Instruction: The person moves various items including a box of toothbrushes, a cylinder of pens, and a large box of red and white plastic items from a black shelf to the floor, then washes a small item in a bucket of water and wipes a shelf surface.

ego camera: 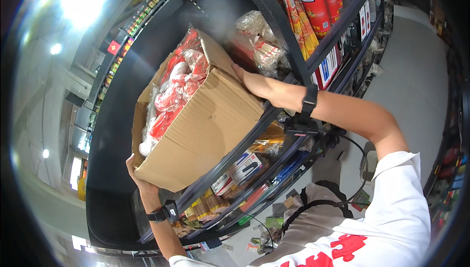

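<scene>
An open cardboard box point(205, 135) rests tilted in the picture on a black metal shelf point(235, 149), filled with red and white goods in clear plastic wrap point(180, 90). My left hand point(143, 179) grips the box at its lower left corner, fingers along its side. At the opposite end, my right hand point(257, 85) presses on the box's side, with its thumb near the top edge. Both wrists wear black straps with small devices. Clear-wrapped packs of sticks point(260, 50) lie on the shelf just beyond the box.
Red cylinders point(312, 2) and patterned red-gold packs point(297, 24) stand on the adjoining shelf at the upper right. Lower tiers hold a boxed item point(238, 169) and yellow packets point(205, 204). Small goods point(257, 245) lie on the floor below. A grey aisle floor point(411, 65) runs at the right.
</scene>
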{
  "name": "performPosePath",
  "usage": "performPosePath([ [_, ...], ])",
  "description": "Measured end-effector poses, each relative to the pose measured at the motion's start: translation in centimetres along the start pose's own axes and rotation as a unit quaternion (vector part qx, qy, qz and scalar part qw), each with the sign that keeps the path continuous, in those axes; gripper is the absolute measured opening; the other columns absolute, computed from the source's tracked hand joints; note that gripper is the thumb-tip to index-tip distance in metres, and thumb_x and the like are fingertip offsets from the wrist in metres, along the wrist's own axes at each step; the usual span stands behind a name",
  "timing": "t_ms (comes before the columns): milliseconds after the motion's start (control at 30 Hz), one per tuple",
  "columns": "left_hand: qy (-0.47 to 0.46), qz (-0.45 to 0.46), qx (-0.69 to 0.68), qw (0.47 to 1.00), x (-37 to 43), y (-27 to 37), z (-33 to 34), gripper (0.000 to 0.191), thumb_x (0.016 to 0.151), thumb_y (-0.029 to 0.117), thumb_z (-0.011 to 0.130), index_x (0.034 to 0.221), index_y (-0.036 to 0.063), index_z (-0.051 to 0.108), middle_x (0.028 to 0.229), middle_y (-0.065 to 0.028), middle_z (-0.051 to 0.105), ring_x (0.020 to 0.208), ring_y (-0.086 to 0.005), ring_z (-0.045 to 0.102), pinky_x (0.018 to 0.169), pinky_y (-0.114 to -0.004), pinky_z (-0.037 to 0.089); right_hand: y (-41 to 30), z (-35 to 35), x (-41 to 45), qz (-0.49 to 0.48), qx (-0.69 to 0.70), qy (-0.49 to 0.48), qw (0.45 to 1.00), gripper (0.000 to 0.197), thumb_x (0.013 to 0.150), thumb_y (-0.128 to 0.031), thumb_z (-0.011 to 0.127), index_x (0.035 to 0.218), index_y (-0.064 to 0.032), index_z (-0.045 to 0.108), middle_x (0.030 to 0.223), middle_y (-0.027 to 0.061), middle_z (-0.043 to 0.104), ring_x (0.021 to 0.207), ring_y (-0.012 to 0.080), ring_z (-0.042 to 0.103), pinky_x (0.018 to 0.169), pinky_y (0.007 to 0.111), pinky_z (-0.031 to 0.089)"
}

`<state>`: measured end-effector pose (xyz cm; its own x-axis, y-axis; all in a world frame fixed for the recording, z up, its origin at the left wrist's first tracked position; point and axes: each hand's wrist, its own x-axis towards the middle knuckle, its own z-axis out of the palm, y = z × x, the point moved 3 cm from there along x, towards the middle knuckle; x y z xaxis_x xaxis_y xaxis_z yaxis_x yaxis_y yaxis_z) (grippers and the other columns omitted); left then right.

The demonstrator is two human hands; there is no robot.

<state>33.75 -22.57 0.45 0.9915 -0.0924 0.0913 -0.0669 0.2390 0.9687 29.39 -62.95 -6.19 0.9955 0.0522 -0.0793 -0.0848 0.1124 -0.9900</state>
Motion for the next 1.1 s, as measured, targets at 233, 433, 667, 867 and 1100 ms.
performPosePath([
  [233,0.004,0.005,0.003,1.0,-0.1,0.2,-0.5,0.051,0.089,0.044,0.052,0.12,0.0047,0.061,0.112,-0.0096,0.069,0.094,-0.0221,0.068,0.082,-0.036,0.055,1.3,1.2,3.0,-0.092,0.124,0.055,0.987,0.066,0.105,-0.053,0.028,0.137,-0.0004,0.052,0.13,0.0139,0.059,0.115,0.0178,0.055,0.098,0.033,0.043],
  [433,0.024,0.014,0.012,1.0,-1.0,1.0,-1.5,0.05,0.089,0.042,0.052,0.118,0.0035,0.062,0.111,-0.0095,0.07,0.095,-0.0233,0.068,0.081,-0.036,0.055,2.1,2.6,3.5,-0.076,0.203,0.047,0.975,0.062,0.105,-0.05,0.036,0.138,-0.0002,0.052,0.131,0.0132,0.059,0.117,0.0155,0.054,0.097,0.03,0.043],
  [667,0.076,0.059,0.016,0.995,-0.9,2.7,-3.5,0.037,0.091,0.035,0.051,0.106,0.0043,0.065,0.1,-0.0071,0.07,0.088,-0.0202,0.068,0.079,-0.034,0.055,-0.3,5.1,-0.8,-0.047,0.176,0.048,0.982,0.054,0.103,-0.047,0.047,0.146,-0.0161,0.047,0.138,0.0032,0.056,0.122,0.0129,0.051,0.102,0.03,0.041],
  [867,0.069,0.049,0.039,0.996,1.8,4.3,-5.9,0.043,0.089,0.038,0.053,0.11,0.0026,0.065,0.104,-0.0105,0.071,0.09,-0.0228,0.069,0.079,-0.034,0.055,1.7,5.7,0.1,-0.072,0.207,0.045,0.975,0.054,0.101,-0.045,0.051,0.14,-0.0079,0.052,0.128,0.0039,0.062,0.114,0.0124,0.056,0.098,0.028,0.043],
  [1100,0.048,0.03,0.08,0.995,1.4,4.4,-8.5,0.042,0.09,0.037,0.053,0.11,0.0031,0.066,0.103,-0.0114,0.072,0.087,-0.0228,0.07,0.076,-0.034,0.056,0.9,4.5,1.5,-0.098,0.165,-0.051,0.98,0.053,0.102,-0.045,0.049,0.135,-0.0032,0.055,0.119,0.0051,0.064,0.106,0.0117,0.057,0.091,0.028,0.046],
])
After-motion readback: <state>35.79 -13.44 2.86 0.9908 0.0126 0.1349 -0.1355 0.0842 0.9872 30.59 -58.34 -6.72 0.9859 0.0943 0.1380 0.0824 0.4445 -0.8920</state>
